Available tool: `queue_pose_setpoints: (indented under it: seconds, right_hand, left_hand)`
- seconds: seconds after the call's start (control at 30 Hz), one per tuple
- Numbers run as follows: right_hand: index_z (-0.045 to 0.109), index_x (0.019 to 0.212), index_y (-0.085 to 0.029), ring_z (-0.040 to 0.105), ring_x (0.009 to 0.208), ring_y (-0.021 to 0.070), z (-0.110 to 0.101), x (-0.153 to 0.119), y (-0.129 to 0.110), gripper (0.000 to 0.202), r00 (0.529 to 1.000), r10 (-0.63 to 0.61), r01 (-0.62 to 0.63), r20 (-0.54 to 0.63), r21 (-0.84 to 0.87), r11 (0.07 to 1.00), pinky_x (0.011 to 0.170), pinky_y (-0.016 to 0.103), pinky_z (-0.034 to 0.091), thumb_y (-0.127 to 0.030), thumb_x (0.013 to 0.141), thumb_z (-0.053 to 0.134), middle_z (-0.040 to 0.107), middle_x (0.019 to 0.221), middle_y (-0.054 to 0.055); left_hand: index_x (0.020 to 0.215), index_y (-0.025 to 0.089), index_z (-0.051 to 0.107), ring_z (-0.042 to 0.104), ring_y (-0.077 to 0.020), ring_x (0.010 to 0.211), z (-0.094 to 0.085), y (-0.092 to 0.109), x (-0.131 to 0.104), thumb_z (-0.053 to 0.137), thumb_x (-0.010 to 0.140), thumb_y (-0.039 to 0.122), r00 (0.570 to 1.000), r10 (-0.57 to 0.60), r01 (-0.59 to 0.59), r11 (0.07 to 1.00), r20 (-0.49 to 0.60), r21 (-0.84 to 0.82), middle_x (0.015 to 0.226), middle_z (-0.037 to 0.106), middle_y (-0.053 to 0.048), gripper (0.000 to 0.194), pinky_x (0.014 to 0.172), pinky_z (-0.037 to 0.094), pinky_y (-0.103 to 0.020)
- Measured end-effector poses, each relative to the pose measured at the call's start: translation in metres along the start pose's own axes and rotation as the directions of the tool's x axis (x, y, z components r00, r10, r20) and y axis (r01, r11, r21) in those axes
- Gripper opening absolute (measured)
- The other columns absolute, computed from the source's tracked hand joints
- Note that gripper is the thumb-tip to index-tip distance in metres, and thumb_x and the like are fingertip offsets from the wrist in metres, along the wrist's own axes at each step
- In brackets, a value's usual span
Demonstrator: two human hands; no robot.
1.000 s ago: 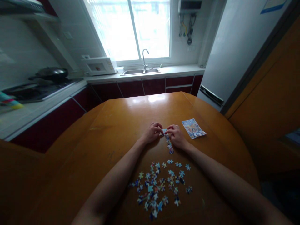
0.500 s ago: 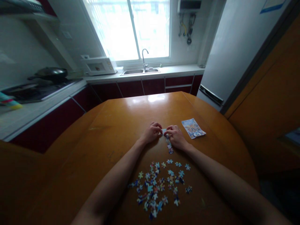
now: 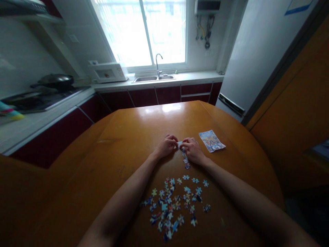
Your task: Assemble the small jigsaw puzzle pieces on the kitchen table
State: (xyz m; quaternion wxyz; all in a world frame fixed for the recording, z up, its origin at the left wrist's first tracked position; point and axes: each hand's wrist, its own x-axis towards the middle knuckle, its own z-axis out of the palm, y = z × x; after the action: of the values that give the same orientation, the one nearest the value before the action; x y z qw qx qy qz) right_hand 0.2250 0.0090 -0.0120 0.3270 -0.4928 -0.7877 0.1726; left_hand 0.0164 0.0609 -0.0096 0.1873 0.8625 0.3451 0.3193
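On the wooden table, a narrow strip of joined jigsaw puzzle pieces point(image 3: 185, 160) runs away from me, with a pale part at its far end between my hands. My left hand point(image 3: 167, 145) has its fingertips pinched at the left side of that pale part. From the other side, my right hand point(image 3: 192, 149) presses its curled fingers on the strip's far end and covers some of it. Which single piece each hand grips is too small to make out. Nearer to me lies a scattered heap of loose puzzle pieces point(image 3: 164, 207).
A printed picture sheet point(image 3: 211, 141) lies right of my right hand. The rounded table point(image 3: 123, 133) stretches ahead towards a counter with a sink point(image 3: 146, 79) and a microwave point(image 3: 109, 72). A wok point(image 3: 57, 81) sits on the stove at left; a fridge point(image 3: 248, 55) stands at right.
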Motion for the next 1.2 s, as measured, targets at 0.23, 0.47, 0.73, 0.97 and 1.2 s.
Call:
queue_pose_setpoints:
  seconds: [0.23, 0.47, 0.73, 0.97, 1.2]
  right_hand:
    - [0.076, 0.094, -0.029, 0.048, 0.107, 0.024, 0.001, 0.001, 0.0, 0.032, 1.0, -0.001, 0.001, 0.006, 0.002, 1.0, 0.096, 0.041, 0.04, -0.008, 0.089, 0.052, 0.063, 0.108, 0.006]
    - [0.069, 0.092, -0.022, 0.052, 0.102, 0.0226, 0.001, 0.004, 0.008, 0.036, 0.976, 0.09, -0.056, -0.2, 0.169, 0.984, 0.093, 0.037, 0.044, -0.002, 0.08, 0.042, 0.062, 0.103, 0.007]
    - [0.063, 0.086, -0.021, 0.055, 0.097, 0.0221, 0.0, 0.006, 0.009, 0.029, 0.954, 0.154, -0.102, -0.258, 0.206, 0.973, 0.09, 0.035, 0.045, -0.004, 0.079, 0.04, 0.062, 0.094, 0.008]
    - [0.064, 0.084, -0.02, 0.055, 0.097, 0.0225, 0.001, 0.004, 0.01, 0.025, 0.964, 0.135, -0.092, -0.229, 0.189, 0.978, 0.09, 0.037, 0.045, -0.006, 0.081, 0.044, 0.062, 0.094, 0.008]
    - [0.065, 0.084, -0.02, 0.055, 0.096, 0.0217, 0.002, 0.005, 0.012, 0.025, 0.966, 0.13, -0.088, -0.226, 0.186, 0.979, 0.089, 0.035, 0.044, -0.006, 0.082, 0.045, 0.062, 0.093, 0.007]
  left_hand:
    - [0.074, 0.022, 0.077, 0.056, -0.0175, 0.095, -0.002, -0.001, 0.0, 0.058, 0.076, -0.002, 0.999, 0.025, -0.026, 1.0, -0.027, -0.015, 0.092, 0.067, -0.003, 0.031, 0.09, 0.047, -0.034]
    - [0.072, 0.022, 0.076, 0.056, -0.0182, 0.097, -0.002, 0.002, 0.0, 0.058, 0.073, -0.003, 1.0, 0.01, -0.01, 1.0, -0.002, 0.0, 0.094, 0.067, -0.003, 0.03, 0.09, 0.047, -0.034]
    - [0.074, 0.022, 0.076, 0.055, -0.0184, 0.095, -0.004, 0.003, 0.0, 0.056, 0.073, -0.003, 1.0, 0.011, -0.011, 1.0, 0.002, -0.028, 0.093, 0.067, -0.003, 0.032, 0.089, 0.047, -0.034]
    - [0.074, 0.024, 0.078, 0.054, -0.0192, 0.098, -0.003, 0.005, 0.0, 0.054, 0.074, -0.003, 0.999, 0.007, -0.007, 1.0, 0.036, -0.006, 0.097, 0.067, -0.003, 0.036, 0.09, 0.047, -0.035]
    - [0.087, 0.022, 0.077, 0.055, -0.0187, 0.096, -0.003, 0.002, 0.001, 0.056, 0.075, -0.002, 0.998, 0.008, -0.007, 1.0, -0.055, 0.021, 0.093, 0.067, -0.003, 0.035, 0.09, 0.046, -0.033]
